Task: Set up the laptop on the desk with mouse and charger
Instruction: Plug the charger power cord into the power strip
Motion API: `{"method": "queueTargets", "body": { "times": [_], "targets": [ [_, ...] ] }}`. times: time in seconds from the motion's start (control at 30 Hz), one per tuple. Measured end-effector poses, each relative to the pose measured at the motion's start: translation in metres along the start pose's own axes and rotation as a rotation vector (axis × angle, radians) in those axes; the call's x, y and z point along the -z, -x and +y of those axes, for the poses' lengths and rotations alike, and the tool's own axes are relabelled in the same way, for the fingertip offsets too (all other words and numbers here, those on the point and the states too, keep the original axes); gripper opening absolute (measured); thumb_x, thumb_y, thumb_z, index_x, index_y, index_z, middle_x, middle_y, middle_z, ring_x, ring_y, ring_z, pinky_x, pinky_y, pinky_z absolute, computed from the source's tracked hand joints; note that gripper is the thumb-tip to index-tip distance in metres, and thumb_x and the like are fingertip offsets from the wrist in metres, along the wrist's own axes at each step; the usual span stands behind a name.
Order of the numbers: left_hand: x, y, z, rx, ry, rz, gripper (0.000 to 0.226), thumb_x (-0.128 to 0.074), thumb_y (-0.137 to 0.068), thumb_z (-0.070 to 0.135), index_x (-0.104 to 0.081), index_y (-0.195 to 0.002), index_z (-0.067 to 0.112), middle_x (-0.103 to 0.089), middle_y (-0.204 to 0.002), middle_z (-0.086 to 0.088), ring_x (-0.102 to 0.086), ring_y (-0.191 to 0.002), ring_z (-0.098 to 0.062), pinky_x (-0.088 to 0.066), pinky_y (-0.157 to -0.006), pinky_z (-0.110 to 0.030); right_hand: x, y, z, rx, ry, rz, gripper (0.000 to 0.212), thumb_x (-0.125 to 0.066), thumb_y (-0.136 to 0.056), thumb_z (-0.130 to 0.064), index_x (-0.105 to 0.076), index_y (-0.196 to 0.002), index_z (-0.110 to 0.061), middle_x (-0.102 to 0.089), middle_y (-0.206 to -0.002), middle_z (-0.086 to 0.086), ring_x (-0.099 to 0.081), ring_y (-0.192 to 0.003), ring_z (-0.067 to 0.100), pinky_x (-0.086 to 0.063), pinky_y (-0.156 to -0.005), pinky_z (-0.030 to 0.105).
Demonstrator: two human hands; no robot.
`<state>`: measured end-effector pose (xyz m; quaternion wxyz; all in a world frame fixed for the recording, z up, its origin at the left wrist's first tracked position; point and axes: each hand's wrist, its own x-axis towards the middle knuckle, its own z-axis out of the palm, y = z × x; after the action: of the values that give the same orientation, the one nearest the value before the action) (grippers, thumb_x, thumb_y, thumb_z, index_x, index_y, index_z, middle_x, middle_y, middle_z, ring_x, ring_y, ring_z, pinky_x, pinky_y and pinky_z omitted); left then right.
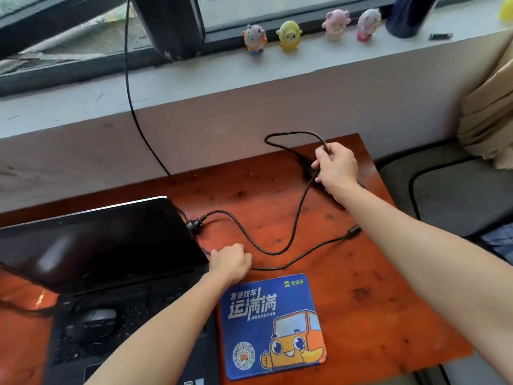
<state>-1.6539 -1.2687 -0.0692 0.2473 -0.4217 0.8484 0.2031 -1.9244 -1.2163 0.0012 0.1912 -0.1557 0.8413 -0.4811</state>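
Right hand — closed on charger cable, far right of laptop | left hand — fisted at laptop's right edge, nearer the port | your cable runs diagonally between them

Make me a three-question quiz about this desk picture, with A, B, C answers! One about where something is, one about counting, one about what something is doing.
1. Where is the mouse?
A. on the mouse pad
B. on the laptop keyboard
C. on the windowsill

2. How many toy figures stand on the windowsill?
A. two
B. four
C. six

3. What is the right hand doing?
A. holding a black cable
B. typing
C. resting flat

Answers:
1 B, the mouse sits on the laptop keys, the mouse pad bare.
2 B, four stand in a row.
3 A, its fingers close around the cable.
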Motion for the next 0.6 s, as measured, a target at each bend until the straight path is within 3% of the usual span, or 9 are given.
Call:
{"method": "queueTargets", "body": {
  "times": [0.07, 0.1, 0.17, 0.27, 0.33, 0.4, 0.47, 0.53, 0.6],
  "targets": [
    [0.014, -0.007, 0.014, 0.121, 0.499, -0.041, 0.028, -0.037, -0.094, 0.023, -0.059, -0.096, 0.007, -0.067, -0.108, -0.02, -0.066, -0.083, -0.033, -0.052, -0.081, -0.036, 0.008, -0.007, -0.014, -0.134, -0.251, 0.063, 0.018, -0.05, -0.093, -0.02, -0.057, -0.076, -0.019, -0.065, -0.068, 0.002, -0.051, -0.036, 0.011, -0.042, -0.036, 0.02],
    [0.024, -0.01, 0.023, 0.199, 0.811, -0.076, 0.026, -0.036, -0.097, 0.019, -0.057, -0.102, 0.004, -0.067, -0.107, -0.023, -0.067, -0.067, -0.028, -0.055, -0.068, -0.031, 0.013, -0.008, -0.019, -0.209, -0.381, 0.083, 0.018, -0.05, -0.094, -0.016, -0.057, -0.077, -0.016, -0.062, -0.066, 0.003, -0.046, -0.033, 0.008, -0.041, -0.035, 0.019],
    [0.045, -0.012, 0.037, 0.33, 1.362, -0.149, 0.03, -0.032, -0.1, 0.019, -0.049, -0.12, 0.006, -0.065, -0.109, -0.022, -0.066, -0.062, -0.023, -0.047, -0.052, -0.025, 0.02, -0.008, -0.02, -0.356, -0.535, 0.06, 0.013, -0.053, -0.093, -0.01, -0.057, -0.081, -0.012, -0.057, -0.064, 0.003, -0.04, -0.029, 0.005, -0.039, -0.034, 0.016],
    [0.079, -0.015, 0.044, 0.362, 2.031, -0.1, 0.039, -0.025, -0.095, 0.017, -0.046, -0.127, 0.01, -0.065, -0.111, -0.021, -0.067, -0.089, -0.035, -0.048, -0.075, -0.036, 0.026, 0.007, 0.006, -0.426, -0.45, -0.075, 0.007, -0.054, -0.094, -0.009, -0.06, -0.093, -0.006, -0.054, -0.065, 0.004, -0.037, -0.03, 0.006, -0.035, -0.033, 0.016],
    [0.106, -0.013, 0.048, 0.306, 2.281, -0.067, 0.042, -0.022, -0.094, 0.019, -0.049, -0.125, 0.008, -0.067, -0.106, -0.022, -0.067, -0.094, -0.037, -0.048, -0.083, -0.04, 0.031, 0.021, 0.034, -0.402, -0.328, -0.078, 0.01, -0.051, -0.097, -0.011, -0.058, -0.098, -0.004, -0.056, -0.067, 0.006, -0.038, -0.033, 0.007, -0.037, -0.032, 0.018],
    [0.133, -0.007, 0.056, 0.208, 2.356, -0.061, 0.046, -0.02, -0.098, 0.028, -0.055, -0.117, 0.005, -0.069, -0.091, -0.019, -0.069, -0.082, -0.034, -0.05, -0.079, -0.039, 0.036, 0.032, 0.06, -0.46, -0.31, -0.1, 0.013, -0.049, -0.1, -0.015, -0.057, -0.095, -0.006, -0.061, -0.071, 0.01, -0.041, -0.037, 0.008, -0.042, -0.034, 0.02],
    [0.16, -0.002, 0.064, 0.111, 2.284, -0.028, 0.049, -0.023, -0.1, 0.036, -0.061, -0.103, 0.005, -0.057, -0.061, -0.008, -0.063, -0.052, -0.024, -0.05, -0.066, -0.033, 0.039, 0.037, 0.074, -0.545, -0.286, -0.188, 0.02, -0.048, -0.101, -0.025, -0.058, -0.093, -0.01, -0.066, -0.077, 0.013, -0.051, -0.045, 0.013, -0.047, -0.04, 0.024],
    [0.184, -0.001, 0.067, -0.013, 2.062, 0.079, 0.038, -0.034, -0.099, 0.033, -0.062, -0.096, 0.007, -0.038, -0.045, 0.001, -0.044, -0.038, -0.016, -0.046, -0.054, -0.026, 0.04, 0.03, 0.077, -0.568, -0.233, -0.24, 0.025, -0.048, -0.1, -0.032, -0.06, -0.095, -0.011, -0.068, -0.077, 0.012, -0.055, -0.052, 0.016, -0.048, -0.045, 0.025],
    [0.195, -0.002, 0.065, -0.135, 1.633, 0.27, 0.02, -0.048, -0.095, 0.021, -0.065, -0.092, 0.01, -0.041, -0.046, 0.002, -0.044, -0.04, -0.015, -0.047, -0.051, -0.026, 0.04, 0.017, 0.071, -0.559, -0.26, -0.286, 0.019, -0.053, -0.098, -0.029, -0.06, -0.096, -0.011, -0.067, -0.073, 0.01, -0.05, -0.049, 0.014, -0.046, -0.044, 0.023]
  ]
}}
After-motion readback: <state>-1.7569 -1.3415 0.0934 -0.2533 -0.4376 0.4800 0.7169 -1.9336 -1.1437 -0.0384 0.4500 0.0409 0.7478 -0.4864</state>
